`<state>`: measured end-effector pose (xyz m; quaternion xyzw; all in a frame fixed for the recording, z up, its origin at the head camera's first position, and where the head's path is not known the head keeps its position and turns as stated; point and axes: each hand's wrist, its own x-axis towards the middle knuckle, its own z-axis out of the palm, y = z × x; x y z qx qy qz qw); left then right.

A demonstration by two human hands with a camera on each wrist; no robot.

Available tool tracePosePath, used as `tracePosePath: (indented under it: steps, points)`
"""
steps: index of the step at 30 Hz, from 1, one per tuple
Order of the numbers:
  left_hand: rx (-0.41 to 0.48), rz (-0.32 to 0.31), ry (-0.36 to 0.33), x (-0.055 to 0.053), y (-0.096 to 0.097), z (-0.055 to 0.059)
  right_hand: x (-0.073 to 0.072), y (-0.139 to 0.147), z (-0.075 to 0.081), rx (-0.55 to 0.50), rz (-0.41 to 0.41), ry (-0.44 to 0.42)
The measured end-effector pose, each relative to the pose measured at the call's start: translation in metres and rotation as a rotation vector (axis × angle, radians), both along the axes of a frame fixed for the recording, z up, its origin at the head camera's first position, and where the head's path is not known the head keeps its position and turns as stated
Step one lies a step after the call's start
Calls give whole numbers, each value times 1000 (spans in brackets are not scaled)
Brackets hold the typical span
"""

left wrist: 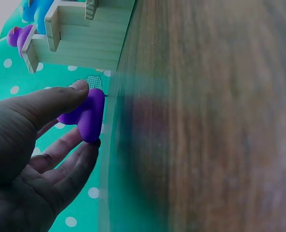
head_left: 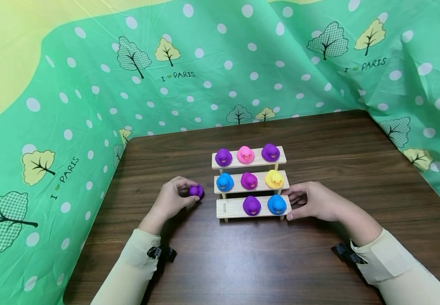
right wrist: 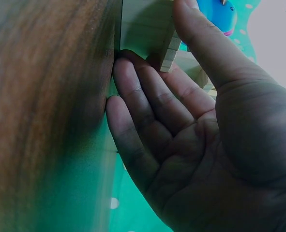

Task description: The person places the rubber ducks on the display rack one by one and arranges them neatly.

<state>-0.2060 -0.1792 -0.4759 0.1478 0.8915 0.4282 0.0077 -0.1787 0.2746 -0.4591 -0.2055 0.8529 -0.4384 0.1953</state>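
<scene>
In the head view my left hand [head_left: 169, 200] pinches a small purple rubber duck [head_left: 197, 191] between thumb and fingers, just left of a three-step wooden stand [head_left: 224, 213]. The left wrist view shows the same duck [left wrist: 91, 118] between the thumb and fingertips, low by the table. At the stand's right end my right hand [head_left: 320, 201] holds the bottom step, its thumb at the front corner and its fingers behind. A purple duck [head_left: 252, 206] and a blue duck [head_left: 277, 205] sit on that step, whose left part is bare.
The middle step carries blue [head_left: 225, 182], magenta [head_left: 249, 181] and yellow [head_left: 274, 179] ducks. On the top step are purple [head_left: 223, 157], pink [head_left: 245, 155] and purple [head_left: 270, 153] ones. A green dotted cloth [head_left: 212, 95] rises around the dark wooden table [head_left: 239, 262].
</scene>
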Motion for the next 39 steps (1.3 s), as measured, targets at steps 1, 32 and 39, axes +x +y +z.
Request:
tracePosePath:
  steps: [1, 32, 39]
  points:
    - [0, 3, 3, 1, 0, 1, 0, 0, 0, -2, -1, -2]
    - [138, -21, 139, 42, 27, 22, 0, 0, 0, -2, -1, -10]
    - [203, -39, 150, 47, 35, 21, -1, 0, -1, -6, -1, -15]
